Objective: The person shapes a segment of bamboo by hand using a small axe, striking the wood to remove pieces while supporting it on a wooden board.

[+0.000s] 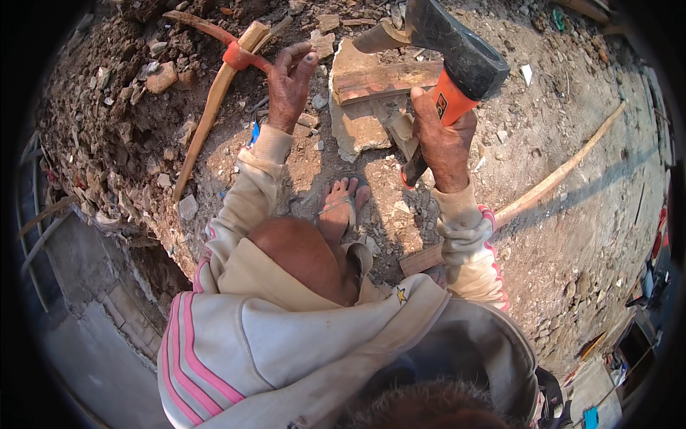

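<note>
Raising hammer [457, 61] in right hand [444, 146], fingers clamped round its orange handle, above brick [386, 80] lying on broken slab [361, 125] just ahead of sandalled foot [341, 207]; left hand [289, 89] spread, empty, beside pickaxe [214, 96]; downstroke seemingly next, needing aim on brick, foot kept back.

Probably an outdoor building site: bare dirt [572, 236], rubble [128, 79], a pickaxe [214, 93].
</note>
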The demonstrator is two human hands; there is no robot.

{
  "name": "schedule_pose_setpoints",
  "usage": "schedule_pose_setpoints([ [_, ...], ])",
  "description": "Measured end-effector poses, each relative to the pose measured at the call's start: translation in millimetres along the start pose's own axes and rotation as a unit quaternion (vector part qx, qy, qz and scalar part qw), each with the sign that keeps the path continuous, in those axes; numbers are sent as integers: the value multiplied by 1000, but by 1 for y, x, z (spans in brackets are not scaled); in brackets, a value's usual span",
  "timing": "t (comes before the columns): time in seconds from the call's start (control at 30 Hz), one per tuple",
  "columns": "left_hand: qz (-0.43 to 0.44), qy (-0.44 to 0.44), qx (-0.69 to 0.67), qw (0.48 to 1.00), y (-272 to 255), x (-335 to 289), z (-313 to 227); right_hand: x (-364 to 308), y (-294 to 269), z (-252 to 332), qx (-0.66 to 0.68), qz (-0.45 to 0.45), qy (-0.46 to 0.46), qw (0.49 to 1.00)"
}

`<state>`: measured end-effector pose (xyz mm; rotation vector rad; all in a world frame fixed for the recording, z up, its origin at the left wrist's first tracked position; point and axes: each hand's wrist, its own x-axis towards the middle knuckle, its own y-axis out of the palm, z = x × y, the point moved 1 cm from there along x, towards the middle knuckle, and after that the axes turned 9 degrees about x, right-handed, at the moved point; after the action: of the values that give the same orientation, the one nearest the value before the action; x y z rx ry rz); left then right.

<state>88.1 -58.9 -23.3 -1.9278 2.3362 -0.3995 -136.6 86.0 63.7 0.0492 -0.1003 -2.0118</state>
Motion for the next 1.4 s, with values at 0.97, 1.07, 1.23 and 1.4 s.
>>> schedule_pose_setpoints([
  [0.97,284,-265,-274,880,48,-44,23,14,-6,-22,-209,-5,-22,978],
  [1.07,287,-279,-313,861,51,-55,16,18,-25,-57,-302,-58,-30,951],
  [1.23,286,-323,-349,832,50,-60,13,15,-75,-132,-444,-67,-10,894],
  [1.4,297,-284,-274,869,51,-63,1,13,-90,-153,-462,-39,-41,885],
])
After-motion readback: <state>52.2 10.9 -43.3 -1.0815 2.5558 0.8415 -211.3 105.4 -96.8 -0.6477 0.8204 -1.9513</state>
